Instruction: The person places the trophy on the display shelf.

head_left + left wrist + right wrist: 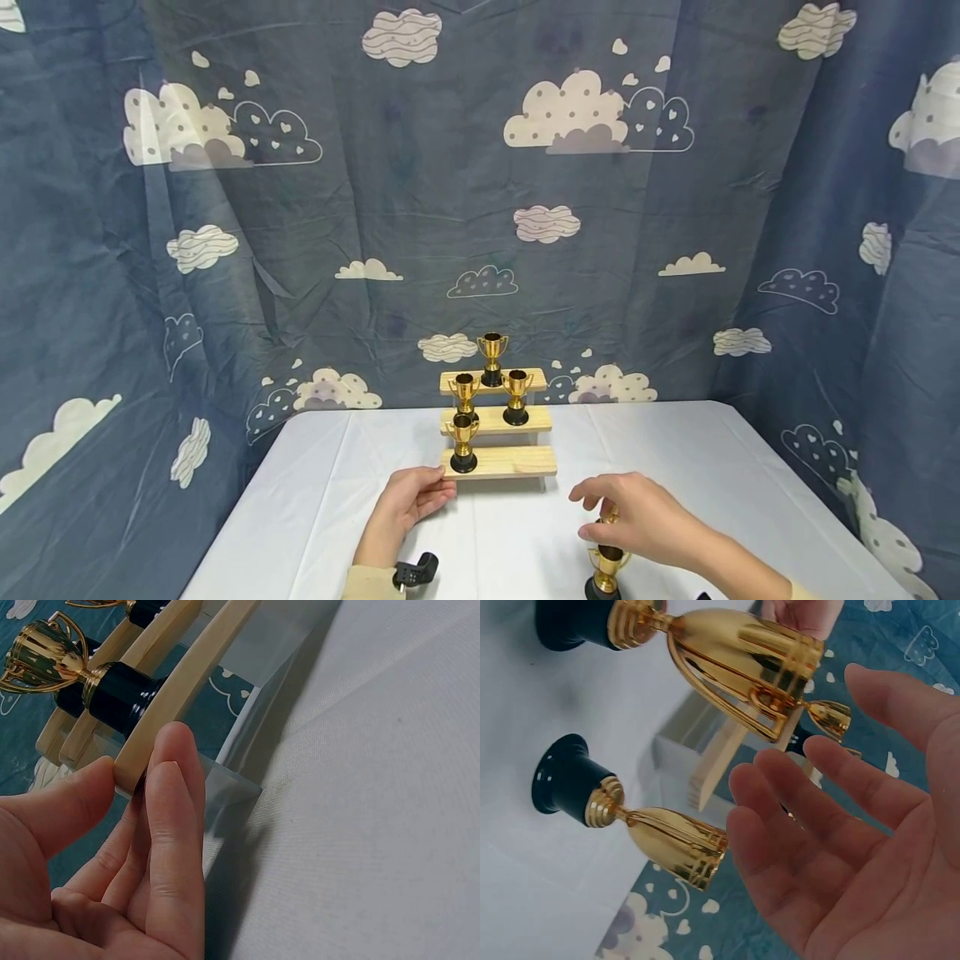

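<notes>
A three-tier wooden shelf (517,461) holds gold trophies with black bases: one on top, two on the middle tier, one (463,446) at the left of the bottom tier. My left hand (408,504) pinches the left end of the bottom board (176,694) between thumb and fingers, just below a trophy (112,694). Two more trophies stand on the table under my right hand (645,517), the nearer one (606,571) partly covered by it. In the right wrist view, my right hand (847,847) is open beside the larger-looking trophy (742,652) and the other trophy (675,844), fingers relaxed.
A white cloth (315,500) covers the table. Blue curtains with a cloud pattern (450,192) hang behind it and at both sides. A black band (416,571) is at my left wrist.
</notes>
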{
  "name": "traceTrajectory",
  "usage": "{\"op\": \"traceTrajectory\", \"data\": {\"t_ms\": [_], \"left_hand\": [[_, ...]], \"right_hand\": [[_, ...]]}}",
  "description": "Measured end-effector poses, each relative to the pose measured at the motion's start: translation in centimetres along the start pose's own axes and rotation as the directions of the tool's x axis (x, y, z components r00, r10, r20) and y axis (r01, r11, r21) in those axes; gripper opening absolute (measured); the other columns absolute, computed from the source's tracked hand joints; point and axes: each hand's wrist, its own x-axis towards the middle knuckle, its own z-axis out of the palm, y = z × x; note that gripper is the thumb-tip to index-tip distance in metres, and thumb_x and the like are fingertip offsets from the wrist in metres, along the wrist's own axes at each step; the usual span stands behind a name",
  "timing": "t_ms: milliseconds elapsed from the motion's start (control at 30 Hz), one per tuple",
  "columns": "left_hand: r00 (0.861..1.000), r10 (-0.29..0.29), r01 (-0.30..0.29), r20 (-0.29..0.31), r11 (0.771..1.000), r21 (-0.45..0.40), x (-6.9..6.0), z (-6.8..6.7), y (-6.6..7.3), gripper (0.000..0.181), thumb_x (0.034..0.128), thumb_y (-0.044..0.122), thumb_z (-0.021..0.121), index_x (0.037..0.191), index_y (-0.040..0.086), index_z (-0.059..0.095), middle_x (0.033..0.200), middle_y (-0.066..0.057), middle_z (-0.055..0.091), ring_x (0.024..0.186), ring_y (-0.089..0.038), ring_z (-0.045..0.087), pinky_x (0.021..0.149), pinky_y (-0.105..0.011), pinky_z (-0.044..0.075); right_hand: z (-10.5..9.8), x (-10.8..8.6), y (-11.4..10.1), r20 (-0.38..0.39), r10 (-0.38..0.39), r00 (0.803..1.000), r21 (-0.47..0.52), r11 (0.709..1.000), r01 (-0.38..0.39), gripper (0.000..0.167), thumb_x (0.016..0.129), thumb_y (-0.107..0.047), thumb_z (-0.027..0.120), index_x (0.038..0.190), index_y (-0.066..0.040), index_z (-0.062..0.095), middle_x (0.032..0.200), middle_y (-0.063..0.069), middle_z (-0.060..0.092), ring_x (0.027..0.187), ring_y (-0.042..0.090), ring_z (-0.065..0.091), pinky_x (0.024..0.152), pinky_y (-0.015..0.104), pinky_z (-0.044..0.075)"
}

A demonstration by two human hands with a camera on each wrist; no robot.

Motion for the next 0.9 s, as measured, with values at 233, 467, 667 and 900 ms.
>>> {"op": "traceTrajectory", "data": {"t_ms": [233, 467, 667, 900], "left_hand": [[1.000, -0.002, 0.002, -0.001, 1.000, 0.008, -0.2, 0.0, -0.1, 0.033, 0.0950, 0.011, 0.068, 0.115, -0.014, 0.062, 0.085, -0.017, 0.074, 0.077, -0.022, 0.075, 0.071, -0.028, 0.062], [1.000, -0.002, 0.002, 0.005, 1.000, 0.000, 0.0, 0.1, -0.1, 0.034, 0.0949, 0.010, 0.068, 0.117, -0.015, 0.061, 0.083, -0.015, 0.075, 0.076, -0.021, 0.075, 0.071, -0.028, 0.062], [1.000, 0.004, -0.004, 0.004, 1.000, 0.003, 0.0, 0.1, -0.1, 0.031, 0.0945, 0.010, 0.068, 0.114, -0.014, 0.062, 0.084, -0.016, 0.075, 0.076, -0.021, 0.075, 0.070, -0.027, 0.062], [1.000, 0.003, -0.003, 0.003, 1.000, 0.002, 0.0, 0.0, 0.0, 0.032, 0.0945, 0.011, 0.069, 0.114, -0.013, 0.062, 0.085, -0.016, 0.075, 0.076, -0.021, 0.075, 0.070, -0.027, 0.062]], "right_hand": [[0.6, -0.6, 0.4, 0.015, -0.031, 0.999, 0.000, 1.000, 0.031, 0.032, 0.082, -0.044, 0.082, 0.106, -0.026, 0.073, 0.089, -0.022, 0.064, 0.076, 0.005, 0.060, 0.061, 0.026, 0.051], [1.0, -1.1, 0.6, 0.016, -0.052, 0.999, 0.000, 0.999, 0.052, 0.032, 0.081, -0.045, 0.082, 0.104, -0.024, 0.073, 0.080, -0.018, 0.061, 0.067, 0.002, 0.055, 0.056, 0.024, 0.048], [1.5, -1.4, 0.7, 0.054, -0.018, 0.998, 0.037, 0.999, 0.016, 0.027, 0.080, -0.040, 0.084, 0.100, -0.025, 0.073, 0.081, -0.016, 0.062, 0.067, 0.004, 0.054, 0.058, 0.024, 0.047], [2.1, -1.5, 0.8, 0.080, -0.019, 0.997, 0.074, 0.997, 0.013, 0.027, 0.077, -0.032, 0.086, 0.100, -0.022, 0.074, 0.081, -0.016, 0.062, 0.070, 0.004, 0.055, 0.060, 0.025, 0.049]]}}
